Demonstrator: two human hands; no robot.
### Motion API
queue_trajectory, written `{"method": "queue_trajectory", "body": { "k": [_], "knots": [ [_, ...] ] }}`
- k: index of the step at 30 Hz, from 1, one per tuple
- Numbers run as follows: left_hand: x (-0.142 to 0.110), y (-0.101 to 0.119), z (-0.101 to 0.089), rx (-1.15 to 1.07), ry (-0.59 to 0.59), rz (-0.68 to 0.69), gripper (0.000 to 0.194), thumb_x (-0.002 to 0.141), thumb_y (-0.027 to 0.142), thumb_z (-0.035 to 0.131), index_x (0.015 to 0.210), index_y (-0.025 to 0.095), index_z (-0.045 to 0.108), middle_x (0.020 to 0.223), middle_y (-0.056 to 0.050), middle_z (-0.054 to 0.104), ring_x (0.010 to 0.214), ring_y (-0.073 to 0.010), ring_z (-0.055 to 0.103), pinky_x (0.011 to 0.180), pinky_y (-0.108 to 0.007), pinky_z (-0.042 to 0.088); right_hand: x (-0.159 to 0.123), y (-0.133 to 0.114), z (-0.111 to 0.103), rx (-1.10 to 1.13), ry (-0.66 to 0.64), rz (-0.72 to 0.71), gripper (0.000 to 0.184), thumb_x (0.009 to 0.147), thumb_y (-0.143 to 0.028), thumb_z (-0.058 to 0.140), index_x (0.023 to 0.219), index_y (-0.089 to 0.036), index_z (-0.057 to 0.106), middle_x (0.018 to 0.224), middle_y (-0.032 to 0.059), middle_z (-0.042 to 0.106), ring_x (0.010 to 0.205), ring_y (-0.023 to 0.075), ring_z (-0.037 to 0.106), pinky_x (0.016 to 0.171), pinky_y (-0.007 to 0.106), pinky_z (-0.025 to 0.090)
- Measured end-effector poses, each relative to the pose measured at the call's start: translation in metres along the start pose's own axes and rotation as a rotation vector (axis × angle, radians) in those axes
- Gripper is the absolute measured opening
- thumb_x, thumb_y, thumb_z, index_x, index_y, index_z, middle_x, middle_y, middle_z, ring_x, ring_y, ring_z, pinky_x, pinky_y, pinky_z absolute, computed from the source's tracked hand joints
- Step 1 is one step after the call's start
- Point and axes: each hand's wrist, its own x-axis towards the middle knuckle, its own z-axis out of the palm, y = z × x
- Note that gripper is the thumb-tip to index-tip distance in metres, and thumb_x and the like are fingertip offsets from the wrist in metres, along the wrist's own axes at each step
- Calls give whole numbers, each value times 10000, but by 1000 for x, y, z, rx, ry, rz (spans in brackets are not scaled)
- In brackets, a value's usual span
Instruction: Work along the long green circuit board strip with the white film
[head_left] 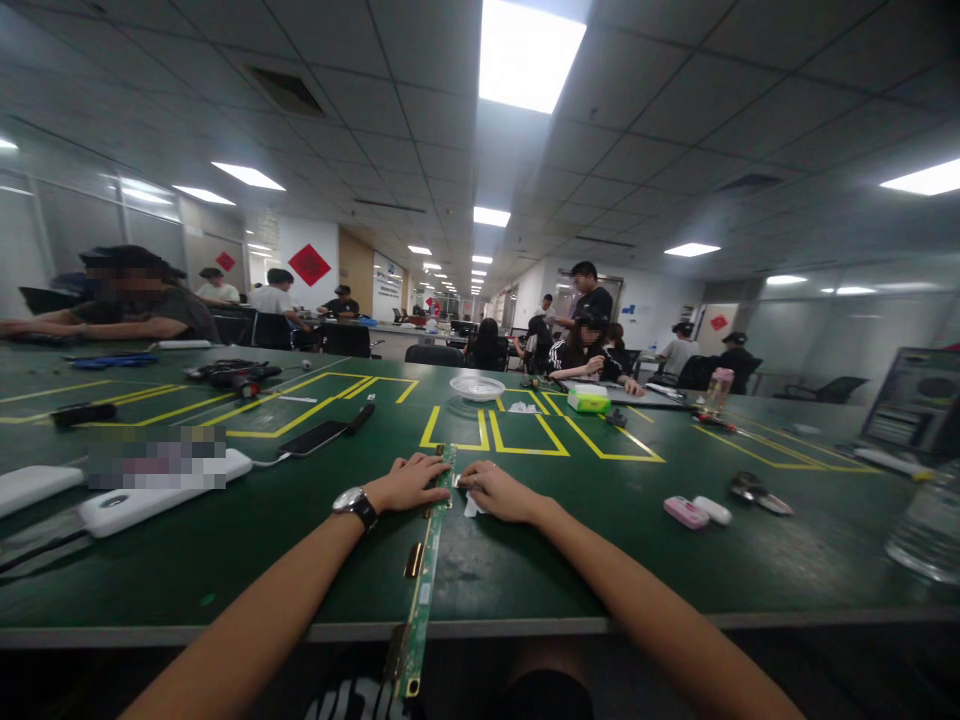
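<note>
From where I stand, the long, narrow green circuit board (pixel 425 580) overhangs the table's near edge, its far part under the left hand (pixel 409 483), flattened on it, seemingly to steady it. The right hand (pixel 499 491), fingers curled, pinches something small and pale beside it, probably for close work; beyond sits a round clear plastic dish (pixel 477 388).

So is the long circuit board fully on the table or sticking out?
Sticking out: the circuit board's near end extends past the table's front edge.
</note>
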Motion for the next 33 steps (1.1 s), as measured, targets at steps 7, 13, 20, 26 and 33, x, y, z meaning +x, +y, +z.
{"method": "queue_trajectory", "body": {
  "k": [7, 13, 20, 26, 33],
  "knots": [
    [3, -3, 3, -3, -14, -4, 586, 902, 616, 362, 1414, 332, 340, 1481, -57, 309, 1299, -342, 263, 961, -522, 260, -1, 7, 6, -2, 28, -32, 405, 825, -52, 431, 1167, -156, 620, 1153, 105, 612, 1072, 193, 531, 982, 342, 370],
    [4, -4, 5, -8, -29, -4, 588, 908, 609, 342, 1423, 325, 324, 1487, -58, 295, 1304, -341, 259, 960, -532, 256, -2, 9, 3, 40, 13, -54, 427, 826, -49, 424, 1193, -162, 611, 1189, 103, 607, 1093, 185, 531, 989, 337, 367],
    [4, -4, 5, -12, -25, 2, 587, 908, 611, 333, 1419, 322, 323, 1493, -61, 280, 1311, -337, 249, 964, -537, 254, -2, 9, 2, 32, 8, -57, 421, 832, -49, 415, 1185, -165, 615, 1208, 104, 601, 1106, 180, 525, 996, 343, 363],
    [3, -3, 4, -57, -1, -2, 681, 904, 592, 359, 1474, 271, 168, 1445, -109, 350, 1303, -311, 278, 975, -490, 259, 11, 9, -5, 33, 89, -65, 458, 771, 2, 428, 1136, -171, 644, 1172, 90, 630, 1110, 178, 538, 994, 340, 373],
    [0, 3, 1, -114, 19, -31, 663, 947, 570, 257, 1491, 278, 13, 1474, -103, 302, 1317, -302, 264, 983, -490, 240, 14, 18, 4, -24, -1, -138, 454, 783, -13, 433, 1158, -182, 626, 1159, 74, 643, 1109, 168, 545, 981, 318, 380]
  ]
}}
